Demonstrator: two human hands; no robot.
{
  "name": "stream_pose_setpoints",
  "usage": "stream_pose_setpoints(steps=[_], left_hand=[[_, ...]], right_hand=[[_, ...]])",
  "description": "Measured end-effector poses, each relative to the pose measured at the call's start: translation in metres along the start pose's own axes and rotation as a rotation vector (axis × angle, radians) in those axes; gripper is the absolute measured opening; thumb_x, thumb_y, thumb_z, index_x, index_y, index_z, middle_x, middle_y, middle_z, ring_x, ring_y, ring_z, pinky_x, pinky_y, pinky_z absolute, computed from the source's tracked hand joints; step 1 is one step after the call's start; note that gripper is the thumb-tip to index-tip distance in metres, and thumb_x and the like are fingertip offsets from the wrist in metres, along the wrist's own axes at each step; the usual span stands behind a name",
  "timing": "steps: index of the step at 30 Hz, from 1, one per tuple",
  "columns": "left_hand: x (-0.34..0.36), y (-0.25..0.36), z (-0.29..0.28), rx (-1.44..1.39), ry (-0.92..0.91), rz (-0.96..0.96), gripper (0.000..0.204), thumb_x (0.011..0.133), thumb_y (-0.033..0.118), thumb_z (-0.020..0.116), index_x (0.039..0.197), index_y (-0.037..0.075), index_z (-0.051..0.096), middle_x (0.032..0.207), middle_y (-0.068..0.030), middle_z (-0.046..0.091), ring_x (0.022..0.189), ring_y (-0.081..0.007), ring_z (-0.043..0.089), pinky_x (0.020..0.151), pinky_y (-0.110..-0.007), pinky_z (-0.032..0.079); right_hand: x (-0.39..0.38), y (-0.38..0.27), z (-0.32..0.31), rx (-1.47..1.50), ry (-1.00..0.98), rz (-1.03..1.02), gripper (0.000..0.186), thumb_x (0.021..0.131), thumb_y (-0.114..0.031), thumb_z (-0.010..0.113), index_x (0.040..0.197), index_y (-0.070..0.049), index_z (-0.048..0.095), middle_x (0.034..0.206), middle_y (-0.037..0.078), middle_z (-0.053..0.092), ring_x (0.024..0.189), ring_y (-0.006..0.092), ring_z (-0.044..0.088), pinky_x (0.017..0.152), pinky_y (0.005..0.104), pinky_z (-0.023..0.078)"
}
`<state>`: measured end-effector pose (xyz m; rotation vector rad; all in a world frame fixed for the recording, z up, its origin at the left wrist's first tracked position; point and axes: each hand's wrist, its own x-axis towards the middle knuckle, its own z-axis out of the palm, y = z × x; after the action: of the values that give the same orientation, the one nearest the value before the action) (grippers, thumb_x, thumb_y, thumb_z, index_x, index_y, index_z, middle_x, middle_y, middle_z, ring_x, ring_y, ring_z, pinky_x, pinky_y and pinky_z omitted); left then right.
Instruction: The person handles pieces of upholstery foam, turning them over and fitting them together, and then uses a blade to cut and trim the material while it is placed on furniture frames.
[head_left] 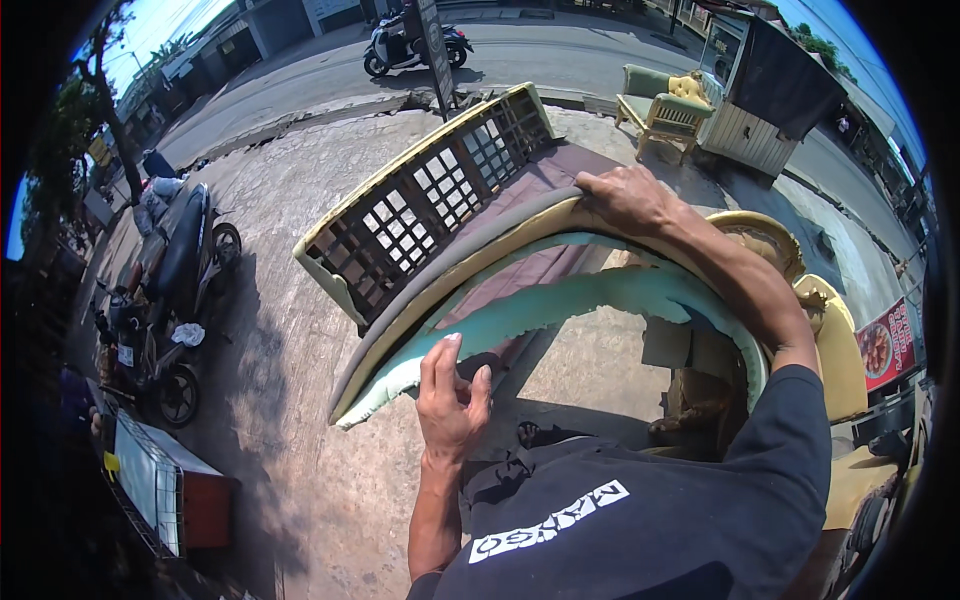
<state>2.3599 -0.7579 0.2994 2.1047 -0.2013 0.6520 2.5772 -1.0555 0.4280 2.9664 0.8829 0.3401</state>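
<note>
A long curved piece with a grey outer edge and yellow padding arches in front of me. My right hand grips it at the upper right, fingers curled over the edge. A ragged strip of teal foam hangs along its inner side, tapering toward the left end. My left hand is at the foam's lower edge, fingertips touching it, thumb apart from the bent fingers. Behind the curve stands a yellow-edged sofa frame with open webbing and a maroon base.
Parked motorbikes and a crate line the left. A scooter is on the road beyond. A green bench, a kiosk, yellow chair pieces and a red banner are at the right.
</note>
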Motion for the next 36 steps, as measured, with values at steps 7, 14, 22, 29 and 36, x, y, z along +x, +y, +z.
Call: stream_pose_setpoints(steps=[7, 14, 22, 29, 36], left_hand=[[0.059, 0.019, 0.117, 0.033, -0.167, 0.361, 0.080, 0.088, 0.021, 0.078, 0.156, 0.011, 0.037, 0.143, -0.0190, 0.053, 0.099, -0.0402, 0.071, 0.068, -0.046, 0.063], [0.058, -0.002, 0.183, 0.160, -0.038, 0.424, 0.047, 0.086, 0.006, 0.068, 0.132, 0.011, 0.061, 0.116, -0.0133, 0.064, 0.076, -0.0359, 0.071, 0.059, -0.044, 0.061], [0.053, 0.002, 0.167, 0.113, -0.160, 0.401, 0.019, 0.080, 0.005, 0.063, 0.099, 0.008, 0.058, 0.091, -0.0089, 0.055, 0.061, -0.0295, 0.065, 0.049, -0.044, 0.052], [0.048, -0.005, 0.140, 0.072, -0.275, 0.254, 0.020, 0.081, 0.000, 0.063, 0.098, 0.010, 0.066, 0.095, -0.0123, 0.063, 0.072, -0.0349, 0.069, 0.057, -0.046, 0.056], [0.046, -0.053, 0.109, 0.069, -0.192, 0.099, 0.030, 0.074, 0.004, 0.068, 0.104, 0.009, 0.072, 0.092, -0.0213, 0.069, 0.075, -0.0415, 0.068, 0.066, -0.050, 0.055]], right_hand=[[-0.012, -0.038, 0.002, 0.145, -0.108, -0.112, 0.036, 0.096, -0.042, 0.064, 0.101, -0.007, 0.062, 0.079, 0.023, 0.070, 0.080, 0.0447, 0.070, 0.071, 0.0563, 0.054], [-0.019, -0.033, -0.010, 0.208, -0.096, -0.148, 0.020, 0.093, -0.022, 0.065, 0.103, -0.005, 0.061, 0.074, 0.024, 0.068, 0.075, 0.0457, 0.068, 0.068, 0.0537, 0.054], [0.014, 0.004, 0.016, 0.221, -0.053, -0.164, 0.015, 0.096, -0.022, 0.063, 0.099, -0.007, 0.064, 0.068, 0.024, 0.065, 0.067, 0.0454, 0.067, 0.064, 0.0544, 0.053], [-0.001, -0.040, 0.016, 0.273, -0.200, -0.213, 0.032, 0.095, -0.037, 0.065, 0.100, -0.005, 0.063, 0.078, 0.024, 0.070, 0.076, 0.0464, 0.069, 0.068, 0.0560, 0.054], [-0.131, -0.077, 0.017, 0.110, -0.301, 0.022, 0.085, 0.090, -0.029, 0.073, 0.160, -0.020, 0.027, 0.152, 0.022, 0.045, 0.128, 0.0411, 0.058, 0.095, 0.0548, 0.054]])
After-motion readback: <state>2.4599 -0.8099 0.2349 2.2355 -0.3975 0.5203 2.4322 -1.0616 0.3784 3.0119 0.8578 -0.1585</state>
